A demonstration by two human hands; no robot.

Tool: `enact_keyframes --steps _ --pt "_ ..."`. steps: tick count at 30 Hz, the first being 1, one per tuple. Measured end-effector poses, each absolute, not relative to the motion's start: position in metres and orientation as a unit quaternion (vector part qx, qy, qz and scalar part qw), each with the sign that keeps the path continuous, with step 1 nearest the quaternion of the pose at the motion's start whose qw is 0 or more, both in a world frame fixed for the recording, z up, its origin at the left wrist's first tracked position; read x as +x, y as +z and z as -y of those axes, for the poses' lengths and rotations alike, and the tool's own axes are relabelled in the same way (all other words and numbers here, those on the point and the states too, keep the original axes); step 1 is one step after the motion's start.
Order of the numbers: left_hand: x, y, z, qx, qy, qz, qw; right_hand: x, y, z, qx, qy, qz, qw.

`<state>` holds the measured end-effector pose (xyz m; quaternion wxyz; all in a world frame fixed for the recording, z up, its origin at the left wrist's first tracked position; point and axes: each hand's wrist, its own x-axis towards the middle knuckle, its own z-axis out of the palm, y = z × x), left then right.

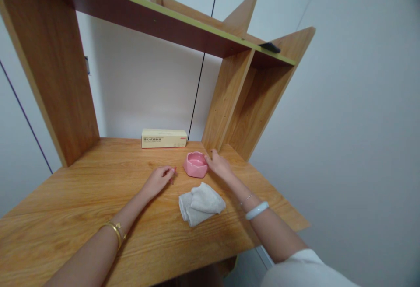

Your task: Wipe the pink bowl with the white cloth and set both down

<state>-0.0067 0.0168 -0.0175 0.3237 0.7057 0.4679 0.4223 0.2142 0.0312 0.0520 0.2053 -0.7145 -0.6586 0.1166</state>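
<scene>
A pink, faceted ashtray (196,172) with notches in its rim sits upright on the wooden desk. My right hand (219,165) is at its right side, with the thumb at the rim and the fingers by the outer wall; part of this grip is hidden. To the left of the ashtray, my left hand (159,179) rests low over the desk, apart from it. Its fingers are loosely curled with the tips apart, and nothing shows in them. Nearer to me lies a folded, crumpled light-grey cloth (202,203), which neither hand touches.
A long cream box (164,139) with printed lettering stands at the back of the wooden desk (65,217). Wooden uprights (226,99) carry a shelf (183,35) overhead, with a dark flat object (270,47) on it. A pale wall (354,125) rises on the right.
</scene>
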Motion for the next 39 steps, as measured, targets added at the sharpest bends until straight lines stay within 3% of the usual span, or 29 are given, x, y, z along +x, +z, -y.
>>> enact_keyframes --steps 6,14,16,22,25,30,39 --pt "-0.007 -0.020 -0.018 0.702 0.424 -0.462 0.337 0.208 0.049 0.045 -0.509 0.072 0.830 0.215" --pt "-0.005 -0.011 -0.009 0.709 0.420 -0.460 0.330 0.211 0.033 0.091 -0.509 -0.061 0.857 0.053" --pt "-0.004 -0.010 -0.007 0.725 0.408 -0.448 0.327 0.218 0.034 0.085 -0.532 -0.040 0.842 0.079" --pt "0.000 -0.007 -0.002 0.756 0.377 -0.437 0.310 0.266 0.046 0.059 -0.620 0.175 0.688 0.336" --pt "0.001 -0.006 -0.001 0.747 0.384 -0.435 0.324 0.297 0.042 0.051 -0.654 0.289 0.569 0.407" --pt "0.000 -0.007 -0.003 0.759 0.373 -0.432 0.313 0.330 0.019 0.052 -0.690 0.399 0.424 0.430" --pt "0.034 0.019 0.009 0.864 0.348 -0.301 0.202 0.339 0.001 0.050 -0.683 0.410 0.421 0.435"
